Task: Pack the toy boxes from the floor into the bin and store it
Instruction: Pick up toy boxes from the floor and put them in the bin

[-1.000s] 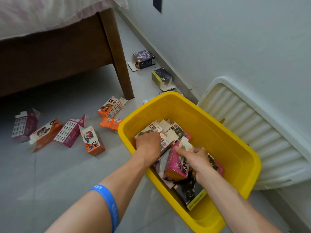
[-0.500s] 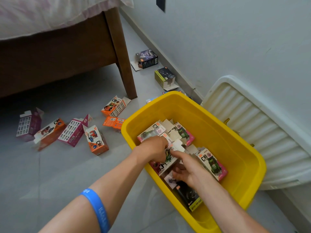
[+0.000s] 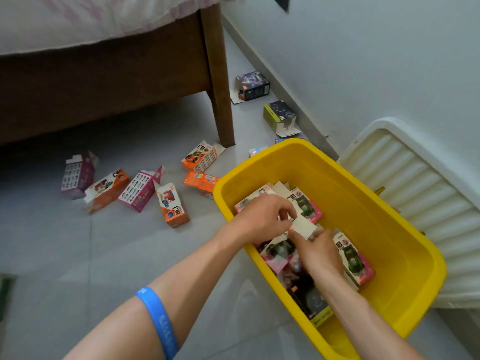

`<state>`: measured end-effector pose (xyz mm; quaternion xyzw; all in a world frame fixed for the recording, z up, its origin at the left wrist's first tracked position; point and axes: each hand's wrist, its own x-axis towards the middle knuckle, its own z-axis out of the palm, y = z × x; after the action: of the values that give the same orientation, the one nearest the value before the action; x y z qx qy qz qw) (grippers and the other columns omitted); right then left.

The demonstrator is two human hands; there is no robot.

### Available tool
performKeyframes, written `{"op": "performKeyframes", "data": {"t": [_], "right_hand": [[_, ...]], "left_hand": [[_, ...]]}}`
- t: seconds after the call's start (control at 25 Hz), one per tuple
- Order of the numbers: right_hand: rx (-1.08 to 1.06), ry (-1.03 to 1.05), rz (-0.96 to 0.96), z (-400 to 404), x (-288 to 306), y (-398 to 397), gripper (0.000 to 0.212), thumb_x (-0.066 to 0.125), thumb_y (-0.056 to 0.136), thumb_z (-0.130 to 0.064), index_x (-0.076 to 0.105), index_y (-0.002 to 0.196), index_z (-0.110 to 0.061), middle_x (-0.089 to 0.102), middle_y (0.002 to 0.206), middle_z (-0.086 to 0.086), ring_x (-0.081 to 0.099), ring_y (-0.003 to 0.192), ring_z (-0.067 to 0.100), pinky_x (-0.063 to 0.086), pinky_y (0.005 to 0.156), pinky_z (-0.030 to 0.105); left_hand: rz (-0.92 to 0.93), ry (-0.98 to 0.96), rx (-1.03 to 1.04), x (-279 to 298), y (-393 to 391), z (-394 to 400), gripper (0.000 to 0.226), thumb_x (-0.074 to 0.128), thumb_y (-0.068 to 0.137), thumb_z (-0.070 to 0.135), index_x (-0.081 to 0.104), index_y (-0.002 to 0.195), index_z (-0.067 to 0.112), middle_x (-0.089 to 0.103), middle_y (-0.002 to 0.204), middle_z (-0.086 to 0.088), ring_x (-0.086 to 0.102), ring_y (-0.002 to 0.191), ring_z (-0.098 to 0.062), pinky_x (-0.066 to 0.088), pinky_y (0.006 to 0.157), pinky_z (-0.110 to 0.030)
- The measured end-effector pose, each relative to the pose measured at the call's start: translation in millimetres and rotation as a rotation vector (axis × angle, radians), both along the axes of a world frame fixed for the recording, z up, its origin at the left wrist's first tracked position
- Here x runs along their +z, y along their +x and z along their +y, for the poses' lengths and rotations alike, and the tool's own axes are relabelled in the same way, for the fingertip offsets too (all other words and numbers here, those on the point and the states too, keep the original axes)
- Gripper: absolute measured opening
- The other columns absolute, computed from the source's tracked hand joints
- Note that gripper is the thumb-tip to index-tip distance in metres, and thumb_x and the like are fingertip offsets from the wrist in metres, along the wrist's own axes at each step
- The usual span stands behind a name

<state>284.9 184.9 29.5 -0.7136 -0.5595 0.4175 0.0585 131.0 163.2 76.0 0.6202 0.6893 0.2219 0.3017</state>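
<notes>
A yellow bin (image 3: 389,229) stands on the floor at the right, holding several pink and dark toy boxes (image 3: 355,263). Both my hands are inside it. My left hand (image 3: 262,216) pinches the pale flap of a toy box (image 3: 304,226) between thumb and fingers. My right hand (image 3: 319,253) touches the same flap from below, over the boxes along the bin's near wall. Several orange and pink toy boxes (image 3: 172,205) lie scattered on the floor left of the bin. Two dark boxes (image 3: 253,85) lie by the wall.
A white ribbed lid (image 3: 415,183) leans against the wall right of the bin. A wooden bed with its leg (image 3: 220,100) stands behind the scattered boxes. A blue wristband (image 3: 158,320) sits on my left forearm. Grey tiled floor (image 3: 78,255) spreads at the left.
Both hands have shifted among the boxes in the bin; the pink box held a second ago lies down, and my fingers now meet at a pale box flap. The view moved closer.
</notes>
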Motion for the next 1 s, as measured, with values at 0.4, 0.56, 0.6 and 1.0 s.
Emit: {"op": "performKeyframes", "data": {"t": [0.4,0.56,0.6,1.0], "right_hand": [[0.775,0.774,0.256,-33.1,70.9,-156.3,0.021,0.064,0.081,-0.019,0.057,0.100,-0.018,0.066,0.084,0.003,0.058,0.077,0.029,0.047,0.064,0.039],[1.198,1.015,-0.038,-19.9,52.8,-211.1,0.031,0.063,0.077,-0.022,0.062,0.106,-0.013,0.066,0.105,0.010,0.058,0.091,0.035,0.046,0.072,0.043],[1.264,0.976,-0.140,-14.3,45.8,-229.7,0.039,0.061,0.082,-0.024,0.058,0.119,-0.012,0.063,0.117,0.011,0.056,0.100,0.036,0.046,0.078,0.044],[0.939,0.529,-0.656,-10.9,-59.5,-286.3,0.045,0.046,0.098,-0.032,0.044,0.135,-0.008,0.055,0.129,0.016,0.052,0.116,0.033,0.042,0.093,0.045]], "left_hand": [[0.060,-0.222,0.998,-78.9,-175.7,-91.1,0.063,0.074,0.079,0.042,0.049,0.136,0.034,0.044,0.138,-0.006,0.043,0.125,-0.030,0.043,0.095,-0.040],[-0.057,-0.373,0.962,-112.1,-188.7,-100.5,0.060,0.074,0.075,0.048,0.052,0.128,0.032,0.046,0.137,-0.007,0.050,0.120,-0.031,0.046,0.097,-0.042],[-0.092,-0.399,1.001,-114.7,-185.8,-103.6,0.054,0.074,0.075,0.044,0.050,0.121,0.028,0.051,0.128,-0.008,0.055,0.113,-0.031,0.049,0.093,-0.041],[-0.140,-0.126,1.191,-104.7,-210.5,-189.0,0.054,0.080,0.065,0.047,0.057,0.111,0.031,0.055,0.102,0.003,0.063,0.091,-0.019,0.051,0.079,-0.033]]}}
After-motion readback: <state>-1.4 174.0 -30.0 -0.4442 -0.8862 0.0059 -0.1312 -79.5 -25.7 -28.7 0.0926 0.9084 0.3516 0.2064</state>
